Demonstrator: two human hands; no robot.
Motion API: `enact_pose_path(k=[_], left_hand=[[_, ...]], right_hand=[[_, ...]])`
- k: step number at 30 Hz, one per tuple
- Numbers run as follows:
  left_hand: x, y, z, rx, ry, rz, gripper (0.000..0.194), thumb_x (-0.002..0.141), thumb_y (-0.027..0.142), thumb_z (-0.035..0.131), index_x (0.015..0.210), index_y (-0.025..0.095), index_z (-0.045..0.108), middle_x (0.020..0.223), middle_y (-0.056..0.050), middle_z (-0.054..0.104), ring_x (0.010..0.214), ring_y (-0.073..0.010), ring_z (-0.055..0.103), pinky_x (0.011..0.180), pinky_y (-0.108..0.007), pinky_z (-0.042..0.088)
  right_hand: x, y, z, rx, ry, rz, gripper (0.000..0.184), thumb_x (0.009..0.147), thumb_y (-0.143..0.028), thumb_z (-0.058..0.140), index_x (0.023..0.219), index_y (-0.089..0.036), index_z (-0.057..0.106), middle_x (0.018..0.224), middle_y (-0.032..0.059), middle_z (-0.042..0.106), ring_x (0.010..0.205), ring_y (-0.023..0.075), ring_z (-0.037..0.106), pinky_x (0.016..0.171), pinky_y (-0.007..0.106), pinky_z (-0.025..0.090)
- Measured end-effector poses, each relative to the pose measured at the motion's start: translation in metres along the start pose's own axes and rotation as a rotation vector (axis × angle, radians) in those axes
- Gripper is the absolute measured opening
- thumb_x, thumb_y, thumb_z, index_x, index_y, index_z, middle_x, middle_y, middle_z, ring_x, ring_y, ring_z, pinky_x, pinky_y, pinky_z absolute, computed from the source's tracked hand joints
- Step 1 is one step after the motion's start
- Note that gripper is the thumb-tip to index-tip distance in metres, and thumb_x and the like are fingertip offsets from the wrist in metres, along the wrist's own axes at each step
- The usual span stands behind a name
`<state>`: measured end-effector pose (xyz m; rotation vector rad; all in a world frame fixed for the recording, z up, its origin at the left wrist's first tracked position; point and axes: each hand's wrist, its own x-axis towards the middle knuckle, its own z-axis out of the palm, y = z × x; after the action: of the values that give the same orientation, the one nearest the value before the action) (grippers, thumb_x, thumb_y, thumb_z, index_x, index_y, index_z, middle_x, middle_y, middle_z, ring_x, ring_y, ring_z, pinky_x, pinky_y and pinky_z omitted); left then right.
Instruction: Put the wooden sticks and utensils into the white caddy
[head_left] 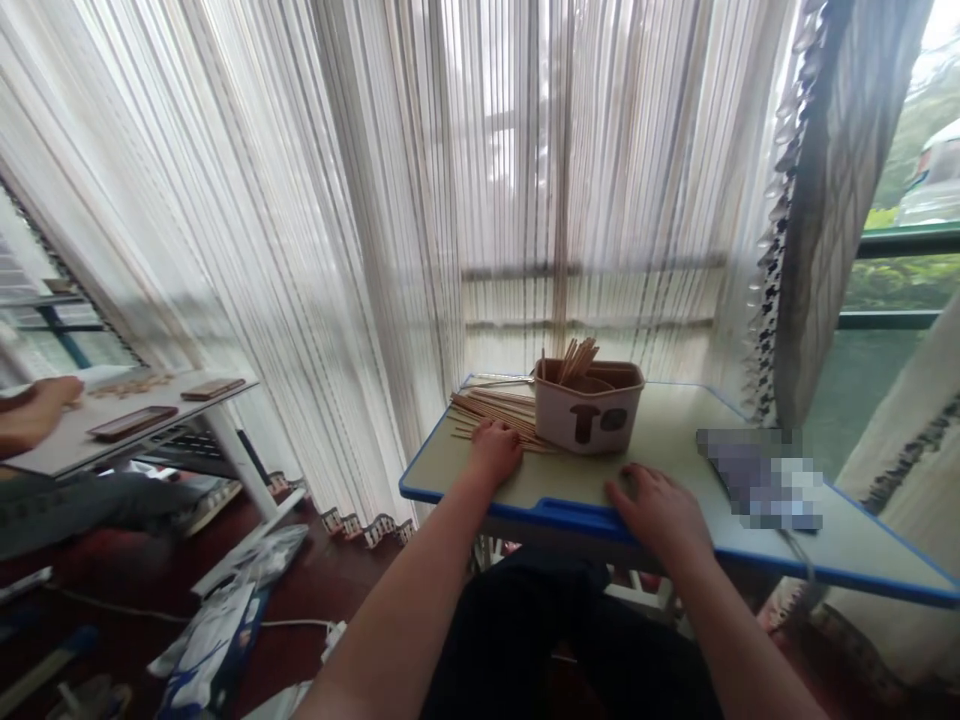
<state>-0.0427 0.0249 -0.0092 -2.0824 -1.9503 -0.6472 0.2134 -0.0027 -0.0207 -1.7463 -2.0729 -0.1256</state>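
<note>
On the desk, a loose bundle of thin wooden sticks (487, 405) lies to the left of a white-and-brown container (592, 415). My left hand (496, 452) is at the near side of the bundle, fingers curled over the sticks; its fingertips are hidden. Several shorter sticks (579, 360) stand inside the container, leaning toward its left side. My right hand (664, 505) rests near the desk's front edge, in front of the container, with its fingers apart and nothing in them.
The blue-edged desk (675, 410) stands against a sheer curtain (390, 200). A blurred-out object (761, 480) with a cable lies on its right side. At left, another person's hand (41, 410) is over a second table (67, 452) holding small wooden pieces. Bags (225, 620) lie on the floor.
</note>
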Motion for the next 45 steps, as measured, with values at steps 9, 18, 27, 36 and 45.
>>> enact_pose_path(k=[9,18,27,36,45], left_hand=[[0.006,-0.002,0.001,-0.036,-0.031,0.011,0.022,0.080,0.031,0.052,0.091,0.025,0.070,0.100,-0.005,0.066,0.102,-0.0258,0.050,0.086,-0.040,0.038],[0.007,-0.008,0.002,-0.137,0.028,0.098,0.018,0.080,0.027,0.056,0.088,0.029,0.073,0.091,-0.003,0.068,0.094,-0.0226,0.054,0.086,-0.039,0.036],[0.005,0.001,-0.014,-0.281,0.600,0.141,0.022,0.089,0.029,0.050,0.098,0.025,0.069,0.095,-0.007,0.061,0.093,-0.0189,0.052,0.087,-0.035,0.039],[0.062,0.026,-0.075,-0.866,1.059,-0.037,0.021,0.091,0.033,0.046,0.097,0.017,0.058,0.101,-0.008,0.064,0.081,-0.0140,0.060,0.071,-0.027,0.048],[0.113,0.021,-0.030,-0.945,0.873,0.020,0.015,0.090,0.030,0.047,0.097,0.018,0.053,0.098,-0.007,0.063,0.073,-0.0116,0.059,0.064,-0.024,0.048]], right_hand=[[0.002,-0.001,0.000,-0.007,-0.002,0.035,0.045,0.084,-0.047,0.039,0.109,-0.017,0.061,0.110,0.0115,0.064,0.108,0.0253,0.054,0.094,0.036,0.034],[0.002,0.000,0.001,-0.016,-0.017,0.037,0.047,0.083,-0.048,0.039,0.111,-0.016,0.060,0.112,0.0115,0.063,0.109,0.0263,0.054,0.095,0.037,0.034],[0.000,0.002,0.001,-0.002,-0.011,0.005,0.045,0.084,-0.044,0.040,0.111,-0.015,0.060,0.118,0.0102,0.062,0.113,0.0264,0.052,0.099,0.037,0.034],[-0.001,0.008,0.015,0.022,0.085,-0.063,0.041,0.084,-0.043,0.043,0.110,-0.017,0.063,0.118,0.0084,0.063,0.114,0.0282,0.053,0.100,0.043,0.037],[0.006,0.040,0.044,-0.036,0.175,-0.194,0.042,0.082,-0.054,0.047,0.108,-0.026,0.066,0.113,0.0021,0.067,0.108,0.0264,0.060,0.089,0.041,0.052]])
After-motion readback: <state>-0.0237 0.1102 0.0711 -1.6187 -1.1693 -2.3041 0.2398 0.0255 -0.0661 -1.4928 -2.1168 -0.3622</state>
